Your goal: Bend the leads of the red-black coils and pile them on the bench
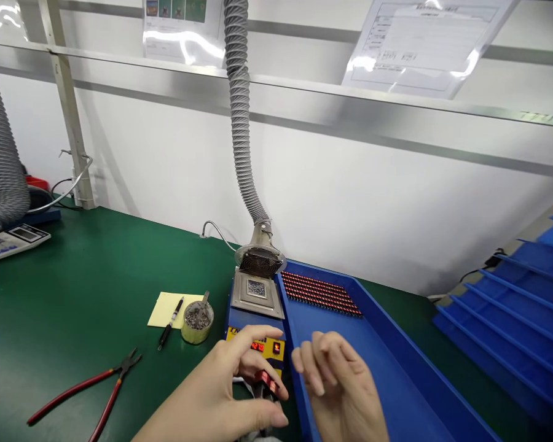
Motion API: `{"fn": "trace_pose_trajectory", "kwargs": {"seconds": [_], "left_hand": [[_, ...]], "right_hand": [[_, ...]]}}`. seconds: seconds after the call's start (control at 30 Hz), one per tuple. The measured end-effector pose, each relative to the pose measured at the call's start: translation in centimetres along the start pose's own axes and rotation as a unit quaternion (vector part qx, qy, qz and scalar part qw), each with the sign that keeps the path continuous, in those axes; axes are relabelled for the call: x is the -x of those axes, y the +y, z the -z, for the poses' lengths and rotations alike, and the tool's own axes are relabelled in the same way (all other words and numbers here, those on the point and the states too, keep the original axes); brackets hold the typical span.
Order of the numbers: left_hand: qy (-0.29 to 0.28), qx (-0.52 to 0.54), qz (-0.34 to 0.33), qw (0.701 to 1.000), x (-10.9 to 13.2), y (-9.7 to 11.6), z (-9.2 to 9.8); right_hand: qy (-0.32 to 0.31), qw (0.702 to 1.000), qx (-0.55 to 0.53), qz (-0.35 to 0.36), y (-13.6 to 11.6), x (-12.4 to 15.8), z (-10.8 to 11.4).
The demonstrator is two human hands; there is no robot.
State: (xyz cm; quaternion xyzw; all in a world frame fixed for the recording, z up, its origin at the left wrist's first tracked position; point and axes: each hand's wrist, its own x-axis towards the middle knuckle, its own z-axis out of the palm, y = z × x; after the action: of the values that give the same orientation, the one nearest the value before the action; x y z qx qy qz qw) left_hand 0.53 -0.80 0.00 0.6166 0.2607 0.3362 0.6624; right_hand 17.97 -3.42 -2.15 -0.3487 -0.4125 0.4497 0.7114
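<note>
The left hand [223, 383] held a small black-and-red block [268, 382] in curled fingers, thumb spread, perhaps to leave its face uncovered. The right hand [343, 377] curled loosely above the long blue plastic tray [345, 344], its contents hidden. A grey ribbed hose [240, 104] hung over the blue-and-yellow metal-topped unit [242, 317], presumably to draw fumes.

My machine [253, 320] has a dull metal plate [257, 304]. To its right sits a smooth plastic tray [373, 362]; to its left, matt paper [159, 313] and pliers [120, 371] with glossy plastic grips [71, 393]; above it, ribbed hose [240, 116]; in front, the part [268, 382] at my left hand [233, 387] looks glossy.
</note>
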Motion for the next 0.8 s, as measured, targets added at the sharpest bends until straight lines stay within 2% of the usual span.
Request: {"fn": "trace_pose_trajectory", "kwargs": {"seconds": [0.07, 0.17, 0.23, 0.43, 0.8], "left_hand": [[0.003, 0.007, -0.006, 1.000, 0.1, 0.3, 0.1], [0.013, 0.020, -0.024, 0.999, 0.0, 0.1, 0.2], [0.024, 0.014, -0.022, 0.999, -0.1, -0.2, 0.2], [0.045, -0.012, 0.001, 0.999, 0.1, -0.2, 0.1], [0.060, -0.008, -0.016, 0.998, 0.0, -1.0, 0.0]], "right_hand": [[0.016, 0.999, 0.024, 0.023, -0.2, 0.1, 0.4], [-0.061, 0.985, 0.153, 0.054, 0.0, 0.3, 0.4], [-0.101, 0.973, 0.199, 0.067, 0.4, 0.3, -0.1], [-0.085, 0.979, 0.176, 0.051, 1.3, 0.3, -1.1], [-0.051, 0.990, 0.126, 0.040, 1.7, 0.8, -1.4]]}}
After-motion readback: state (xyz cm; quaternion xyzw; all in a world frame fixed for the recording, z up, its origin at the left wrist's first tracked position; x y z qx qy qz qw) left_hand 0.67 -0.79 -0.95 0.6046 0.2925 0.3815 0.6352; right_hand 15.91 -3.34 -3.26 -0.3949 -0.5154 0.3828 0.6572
